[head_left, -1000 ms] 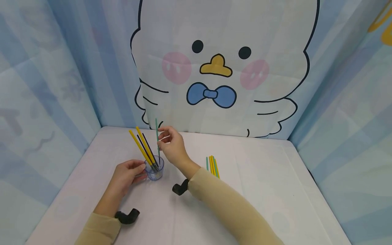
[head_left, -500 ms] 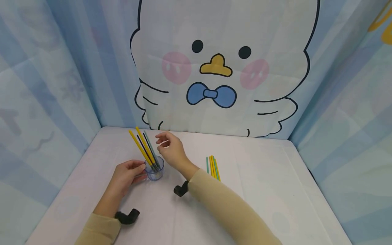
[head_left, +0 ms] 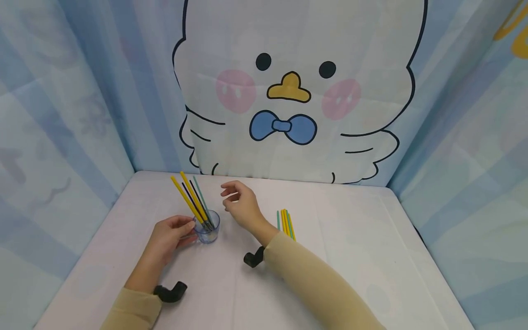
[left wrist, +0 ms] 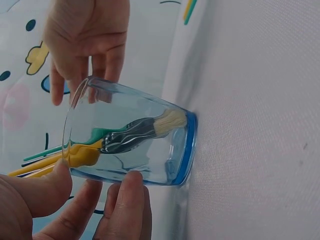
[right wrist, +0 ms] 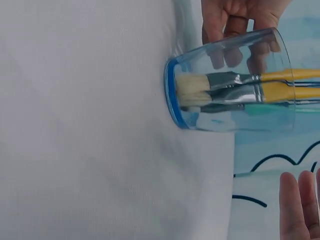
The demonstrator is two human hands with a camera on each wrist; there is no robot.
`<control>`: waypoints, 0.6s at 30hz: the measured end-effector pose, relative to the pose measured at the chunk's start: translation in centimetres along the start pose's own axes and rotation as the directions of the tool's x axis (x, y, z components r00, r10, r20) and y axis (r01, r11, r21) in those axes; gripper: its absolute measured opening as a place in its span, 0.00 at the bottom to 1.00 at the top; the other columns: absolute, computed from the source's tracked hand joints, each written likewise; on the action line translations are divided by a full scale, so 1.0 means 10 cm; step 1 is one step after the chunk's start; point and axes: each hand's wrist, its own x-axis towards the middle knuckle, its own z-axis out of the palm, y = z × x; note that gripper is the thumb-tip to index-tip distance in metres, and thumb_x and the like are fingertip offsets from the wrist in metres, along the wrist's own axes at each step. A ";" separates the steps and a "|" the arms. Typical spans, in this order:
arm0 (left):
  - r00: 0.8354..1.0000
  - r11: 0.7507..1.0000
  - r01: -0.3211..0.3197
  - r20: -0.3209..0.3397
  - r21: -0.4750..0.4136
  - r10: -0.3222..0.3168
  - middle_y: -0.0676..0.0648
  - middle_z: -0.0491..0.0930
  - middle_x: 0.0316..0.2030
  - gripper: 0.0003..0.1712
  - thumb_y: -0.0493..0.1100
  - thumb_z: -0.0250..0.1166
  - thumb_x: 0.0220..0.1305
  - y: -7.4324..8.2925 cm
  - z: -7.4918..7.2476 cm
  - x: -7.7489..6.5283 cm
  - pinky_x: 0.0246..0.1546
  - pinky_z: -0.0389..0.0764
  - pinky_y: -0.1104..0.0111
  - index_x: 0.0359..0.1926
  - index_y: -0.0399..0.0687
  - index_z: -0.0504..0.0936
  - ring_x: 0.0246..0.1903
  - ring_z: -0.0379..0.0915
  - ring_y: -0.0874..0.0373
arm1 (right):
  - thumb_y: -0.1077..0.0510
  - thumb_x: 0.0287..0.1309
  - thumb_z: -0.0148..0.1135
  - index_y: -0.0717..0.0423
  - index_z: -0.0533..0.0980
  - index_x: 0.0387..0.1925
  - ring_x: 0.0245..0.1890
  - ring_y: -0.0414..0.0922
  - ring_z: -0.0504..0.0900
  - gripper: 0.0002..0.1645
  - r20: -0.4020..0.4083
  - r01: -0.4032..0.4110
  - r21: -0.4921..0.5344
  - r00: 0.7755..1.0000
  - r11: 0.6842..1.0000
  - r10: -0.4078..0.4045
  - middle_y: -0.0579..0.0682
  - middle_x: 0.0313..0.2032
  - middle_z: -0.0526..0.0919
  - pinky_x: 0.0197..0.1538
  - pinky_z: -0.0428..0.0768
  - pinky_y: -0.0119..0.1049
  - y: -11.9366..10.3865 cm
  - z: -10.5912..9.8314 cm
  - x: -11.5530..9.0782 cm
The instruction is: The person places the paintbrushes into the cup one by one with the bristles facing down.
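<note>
A clear, blue-tinted plastic cup stands upright on the table. My left hand steadies it from the left, its thumb near the rim and its fingertips against the wall. Paintbrushes lean inside, bristles down: thick yellow handles, thin dark ones and a green one. Pale bristles sit near the cup's base in the right wrist view. Just right of the cup, my right hand hovers with loosely bent fingers and nothing in them.
Several more yellow and green handles lie side by side on the white-covered table, beyond the right forearm, which hides their lower ends. A curtain with a cartoon chick closes off the back.
My right hand has let go of the green brush, which now leans in the cup with the others. That hand has since drawn away to the right. The left hand stays on the cup.
</note>
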 end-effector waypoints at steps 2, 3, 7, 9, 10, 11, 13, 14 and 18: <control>1.000 1.000 -0.003 0.003 -0.004 0.003 0.39 0.81 0.53 0.25 0.42 0.67 0.78 0.00 -0.01 0.00 0.47 0.93 0.68 0.67 0.32 0.77 0.44 0.83 0.59 | 0.71 0.66 0.64 0.53 0.81 0.60 0.41 0.42 0.84 0.24 -0.002 -0.004 0.007 1.000 1.000 0.004 0.56 0.49 0.86 0.43 0.93 0.35 0.02 -0.06 0.00; 1.000 1.000 -0.006 0.005 -0.005 0.006 0.39 0.81 0.53 0.25 0.42 0.67 0.78 0.00 -0.01 0.00 0.47 0.93 0.68 0.68 0.31 0.77 0.44 0.83 0.59 | 0.71 0.66 0.64 0.53 0.81 0.61 0.41 0.42 0.84 0.24 -0.004 -0.007 0.009 1.000 1.000 0.007 0.56 0.49 0.86 0.43 0.93 0.35 0.02 -0.08 -0.01; 1.000 1.000 -0.007 0.005 -0.003 0.007 0.39 0.81 0.54 0.26 0.43 0.67 0.78 0.00 -0.01 0.00 0.46 0.93 0.69 0.68 0.32 0.77 0.44 0.83 0.60 | 0.71 0.68 0.64 0.52 0.80 0.61 0.41 0.43 0.84 0.24 -0.012 -0.027 0.016 1.000 1.000 0.027 0.57 0.50 0.85 0.43 0.94 0.37 0.04 -0.19 -0.03; 1.000 1.000 -0.005 0.006 -0.001 0.005 0.38 0.81 0.55 0.26 0.43 0.66 0.78 0.01 -0.01 0.00 0.46 0.93 0.69 0.68 0.32 0.77 0.44 0.83 0.60 | 0.71 0.68 0.64 0.52 0.80 0.61 0.40 0.43 0.84 0.23 -0.019 -0.040 0.017 0.999 0.999 0.040 0.59 0.51 0.85 0.43 0.94 0.37 0.05 -0.23 -0.05; 1.000 1.000 -0.004 0.006 0.000 0.004 0.38 0.81 0.55 0.26 0.43 0.66 0.78 0.01 -0.01 0.00 0.46 0.93 0.69 0.68 0.32 0.77 0.44 0.83 0.60 | 0.71 0.68 0.64 0.52 0.80 0.61 0.40 0.44 0.84 0.23 -0.022 -0.046 0.018 0.999 0.999 0.047 0.60 0.51 0.85 0.43 0.94 0.38 0.06 -0.26 -0.06; 1.000 1.000 -0.004 0.006 0.001 0.004 0.38 0.81 0.55 0.26 0.43 0.66 0.79 0.01 -0.01 0.00 0.46 0.93 0.69 0.68 0.32 0.77 0.44 0.83 0.60 | 0.70 0.68 0.64 0.52 0.80 0.61 0.40 0.44 0.84 0.23 -0.026 -0.052 0.015 0.998 0.999 0.052 0.61 0.52 0.85 0.43 0.94 0.38 0.06 -0.28 -0.07; 1.000 1.000 -0.004 0.006 0.001 0.004 0.37 0.81 0.55 0.25 0.43 0.66 0.79 0.01 -0.01 0.00 0.46 0.93 0.69 0.68 0.32 0.77 0.44 0.83 0.60 | 0.70 0.68 0.65 0.52 0.80 0.61 0.39 0.44 0.84 0.23 -0.034 -0.062 0.012 0.997 0.998 0.062 0.62 0.52 0.85 0.43 0.94 0.38 0.08 -0.32 -0.10; 1.000 1.000 -0.004 0.006 0.000 0.004 0.37 0.81 0.55 0.25 0.43 0.66 0.79 0.01 -0.01 0.00 0.46 0.93 0.69 0.68 0.32 0.77 0.44 0.83 0.60 | 0.71 0.67 0.65 0.52 0.80 0.61 0.39 0.44 0.84 0.23 -0.038 -0.066 0.011 0.997 0.998 0.066 0.63 0.52 0.85 0.43 0.94 0.38 0.09 -0.34 -0.11; 1.000 1.000 -0.006 0.002 -0.003 0.006 0.38 0.81 0.54 0.25 0.43 0.66 0.78 0.00 -0.01 0.00 0.46 0.93 0.69 0.68 0.32 0.77 0.44 0.83 0.60 | 0.71 0.66 0.66 0.51 0.81 0.60 0.38 0.45 0.84 0.24 -0.051 -0.086 0.012 0.995 0.996 0.086 0.62 0.51 0.85 0.42 0.94 0.38 0.12 -0.42 -0.16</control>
